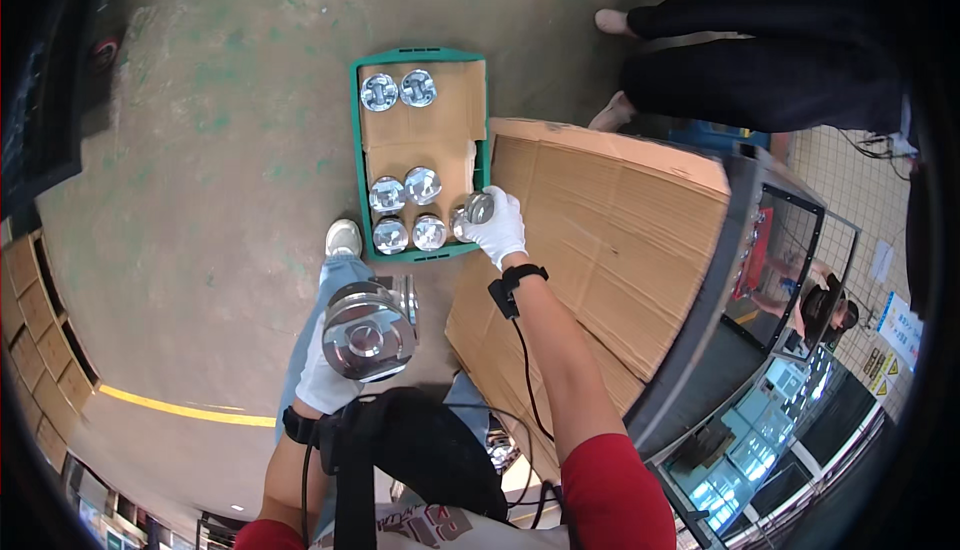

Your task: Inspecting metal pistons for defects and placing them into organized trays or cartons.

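the green tray lies straight ahead of me, its long axis running away from my body, and my right hand is the nearer one, at its near right corner. there my white-gloved fingers grip a metal piston; whether the shiny part just left of it is a second one, i can't tell. my left hand sits lower, short of the tray, closed on a large-looking piston, crown up toward me; another may be tucked beside it, hidden too much to say. counted: one tray, and six pistons standing clear of my hands on its cardboard liner, two at the far end, four in two rows of two nearer me.
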A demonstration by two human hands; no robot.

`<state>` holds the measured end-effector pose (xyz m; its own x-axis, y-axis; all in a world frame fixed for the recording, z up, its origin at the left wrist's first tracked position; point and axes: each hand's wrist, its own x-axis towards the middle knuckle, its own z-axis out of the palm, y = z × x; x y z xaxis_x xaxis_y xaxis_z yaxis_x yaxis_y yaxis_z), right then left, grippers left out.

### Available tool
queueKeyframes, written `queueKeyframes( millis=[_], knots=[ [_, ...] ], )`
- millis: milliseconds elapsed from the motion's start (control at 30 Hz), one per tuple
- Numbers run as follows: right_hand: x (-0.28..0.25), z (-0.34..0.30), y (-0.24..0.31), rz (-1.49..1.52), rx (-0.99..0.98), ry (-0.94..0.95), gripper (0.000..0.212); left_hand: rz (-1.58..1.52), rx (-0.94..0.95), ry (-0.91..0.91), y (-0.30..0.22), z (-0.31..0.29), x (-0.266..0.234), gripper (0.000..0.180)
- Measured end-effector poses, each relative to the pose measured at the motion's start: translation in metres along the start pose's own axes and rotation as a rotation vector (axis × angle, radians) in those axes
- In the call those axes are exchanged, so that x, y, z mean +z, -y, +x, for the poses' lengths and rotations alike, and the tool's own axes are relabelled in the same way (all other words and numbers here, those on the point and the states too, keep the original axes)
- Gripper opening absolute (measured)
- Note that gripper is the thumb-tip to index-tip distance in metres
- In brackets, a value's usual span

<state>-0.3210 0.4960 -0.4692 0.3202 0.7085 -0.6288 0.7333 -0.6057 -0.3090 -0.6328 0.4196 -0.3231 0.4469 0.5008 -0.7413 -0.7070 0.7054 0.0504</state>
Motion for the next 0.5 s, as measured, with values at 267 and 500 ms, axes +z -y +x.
queueKeyframes(
  millis=[267,500],
  knots=[
    [0.108,0.124,-0.017,-0.204,0.043,0.072,0.071,0.379,0.302,-0.039,-0.025,0.110,-0.068,0.028],
    [0.102,0.101,-0.018,-0.253,-0.287,-0.141,0.071,1.269,0.258,-0.152,0.000,0.109,-0.102,0.044]
  ],
)
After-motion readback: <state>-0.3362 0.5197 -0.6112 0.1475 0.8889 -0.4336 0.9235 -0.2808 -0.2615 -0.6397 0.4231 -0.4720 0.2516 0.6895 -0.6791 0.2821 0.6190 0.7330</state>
